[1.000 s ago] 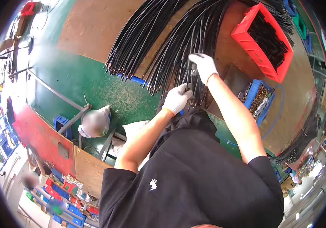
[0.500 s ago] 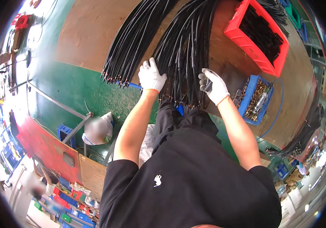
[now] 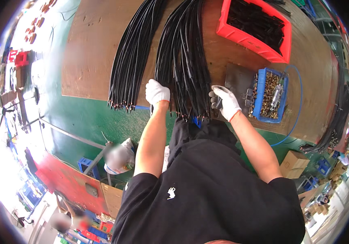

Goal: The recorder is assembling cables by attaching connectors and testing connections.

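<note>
Two long bundles of black cables lie on the brown work table, a left bundle and a middle bundle, their bare copper-coloured ends toward me at the near edge. My left hand, in a white glove, is closed at the left side of the middle bundle. A black cable end sticks out below it. My right hand, gloved too, is just right of the same bundle with its fingers curled in. Something dark grey shows at its palm; whether it is a small piece or the glove's coating is unclear.
A red bin of black pieces stands at the far right of the table. Nearer is a blue bin of brass-coloured fittings with a metal tool on top. A blue hose curves beside it. Other people are at lower left.
The view has shifted, so the table and bins sit differently in it. My left fingers have curled in from a more spread position. My right hand stays beside the middle bundle.
</note>
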The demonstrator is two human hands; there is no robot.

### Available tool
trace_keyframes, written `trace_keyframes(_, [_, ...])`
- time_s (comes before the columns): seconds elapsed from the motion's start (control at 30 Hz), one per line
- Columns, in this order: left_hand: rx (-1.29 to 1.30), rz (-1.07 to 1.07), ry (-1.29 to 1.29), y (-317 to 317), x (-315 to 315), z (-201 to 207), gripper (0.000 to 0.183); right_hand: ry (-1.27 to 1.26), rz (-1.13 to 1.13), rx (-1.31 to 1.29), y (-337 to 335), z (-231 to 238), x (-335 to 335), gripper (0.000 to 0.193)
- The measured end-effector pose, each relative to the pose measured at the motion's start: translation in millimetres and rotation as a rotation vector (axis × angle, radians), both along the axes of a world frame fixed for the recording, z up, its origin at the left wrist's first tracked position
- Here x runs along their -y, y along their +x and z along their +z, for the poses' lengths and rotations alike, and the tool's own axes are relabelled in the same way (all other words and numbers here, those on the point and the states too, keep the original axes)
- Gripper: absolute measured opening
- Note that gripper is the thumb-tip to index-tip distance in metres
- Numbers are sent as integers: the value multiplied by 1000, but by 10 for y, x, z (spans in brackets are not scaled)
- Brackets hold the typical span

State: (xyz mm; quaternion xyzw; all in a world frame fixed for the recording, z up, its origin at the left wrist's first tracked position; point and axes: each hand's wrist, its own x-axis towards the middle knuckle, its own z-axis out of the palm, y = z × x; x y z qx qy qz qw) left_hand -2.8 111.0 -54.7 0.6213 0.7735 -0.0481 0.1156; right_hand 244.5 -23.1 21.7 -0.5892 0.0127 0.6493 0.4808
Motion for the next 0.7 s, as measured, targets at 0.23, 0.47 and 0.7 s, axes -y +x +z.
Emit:
trace_keyframes(0.23, [134,-37,-174,-342,-404,297,29,29,34,-90,-151,146,-19,24])
trace_keyframes(0.47, [1079,283,-727,-317,-340,843,23,34,319,-124,-735,42,-436,31])
trace_keyframes(0.7, [1299,286,-710,-341,-126,907,39,85,392,-132,-1104,-194,-1008,58])
